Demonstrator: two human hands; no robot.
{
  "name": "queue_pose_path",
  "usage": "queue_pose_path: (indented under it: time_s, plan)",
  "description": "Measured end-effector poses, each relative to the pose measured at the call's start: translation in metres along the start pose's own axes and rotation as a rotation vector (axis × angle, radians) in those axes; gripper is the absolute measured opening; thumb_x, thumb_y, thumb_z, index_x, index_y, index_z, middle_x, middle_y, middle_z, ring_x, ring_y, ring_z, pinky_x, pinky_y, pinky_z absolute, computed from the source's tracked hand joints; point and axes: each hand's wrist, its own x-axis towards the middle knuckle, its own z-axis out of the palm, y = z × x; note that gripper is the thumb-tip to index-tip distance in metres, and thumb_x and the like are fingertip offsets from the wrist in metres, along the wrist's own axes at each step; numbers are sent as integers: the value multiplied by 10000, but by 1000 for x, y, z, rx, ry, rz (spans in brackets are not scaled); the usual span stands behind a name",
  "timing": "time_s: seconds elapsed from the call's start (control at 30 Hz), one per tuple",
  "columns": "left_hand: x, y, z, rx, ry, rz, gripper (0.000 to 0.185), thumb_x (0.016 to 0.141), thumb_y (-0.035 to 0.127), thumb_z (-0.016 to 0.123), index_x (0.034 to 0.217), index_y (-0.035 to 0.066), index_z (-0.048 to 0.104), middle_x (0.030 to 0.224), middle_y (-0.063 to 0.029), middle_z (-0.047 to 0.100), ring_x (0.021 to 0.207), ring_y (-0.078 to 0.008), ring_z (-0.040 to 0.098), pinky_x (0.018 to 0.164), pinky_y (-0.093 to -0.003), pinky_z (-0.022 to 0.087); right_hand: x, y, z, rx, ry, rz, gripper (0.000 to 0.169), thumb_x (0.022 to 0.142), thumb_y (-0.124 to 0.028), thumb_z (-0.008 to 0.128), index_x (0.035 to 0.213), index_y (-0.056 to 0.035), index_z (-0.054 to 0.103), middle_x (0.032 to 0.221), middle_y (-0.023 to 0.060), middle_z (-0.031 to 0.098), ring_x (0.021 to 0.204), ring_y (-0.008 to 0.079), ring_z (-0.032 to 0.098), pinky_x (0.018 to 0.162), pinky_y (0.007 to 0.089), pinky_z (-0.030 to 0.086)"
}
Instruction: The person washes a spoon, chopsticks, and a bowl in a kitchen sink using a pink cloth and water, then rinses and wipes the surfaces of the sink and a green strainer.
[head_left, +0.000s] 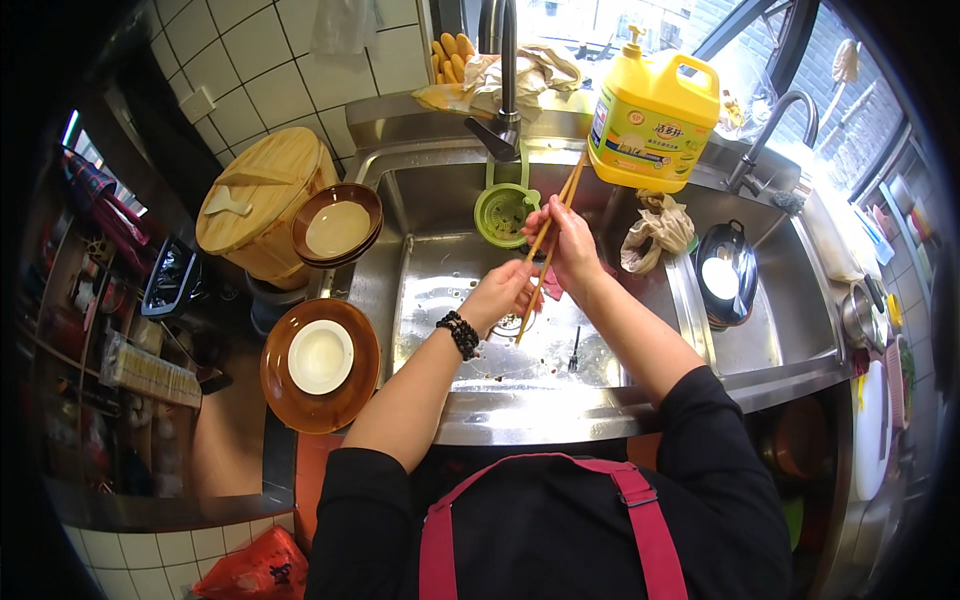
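Note:
Both hands are over the left basin of a stainless steel sink (431, 300). A pair of long wooden chopsticks (574, 181) runs slantwise between them. My right hand (570, 238) grips the chopsticks around their upper middle. Lower down, my left hand (501, 289), slightly blurred, closes around them, with a black beaded bracelet at the wrist. Part of a reddish cloth (553, 283) shows between the hands. Below lie a small dark fork (574, 351) and scattered food bits near the drain, which the left hand partly hides. A green plastic strainer (502, 216) hangs under the faucet (508, 90).
A yellow detergent jug (651, 124) stands behind the divider, where a beige rag (660, 229) hangs. A black lidded pot (726, 276) sits in the right basin. Stacked brown bowls (337, 227), a brown plate (277, 367) bearing a white bowl (321, 356), and a wooden tub (259, 191) are leftward.

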Motion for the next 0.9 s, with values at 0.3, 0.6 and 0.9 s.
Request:
queue_pose_path:
  time_s: [0.3, 0.6, 0.9]
  plan:
    - [-6, 14, 14, -145, -99, -139, 310, 934, 340, 340, 751, 99, 406, 511, 49, 320, 374, -33, 228, 329, -194, 161, 43, -39, -32, 130, 131, -121, 210, 926, -265, 361, 865, -75, 428, 548, -30, 331, 402, 75, 291, 373, 239, 276]
    - [-6, 15, -8, -138, 60, -48, 299, 921, 339, 378, 761, 90, 416, 535, 23, 402, 375, -59, 363, 336, -183, 311, 81, -89, -97, -236, 229, -307, 184, 921, -182, 349, 913, -53, 480, 594, 1, 434, 443, 90, 408, 377, 215, 345]
    - [-5, 8, -18, -324, 127, -106, 191, 907, 226, 426, 994, 60, 458, 632, 22, 460, 415, -35, 357, 352, -173, 301, 89, 22, -150, -1788, -130, -79, 304, 716, -198, 610, 970, -36, 575, 970, 143, 592, 939, 274, 561, 821, 350, 437]
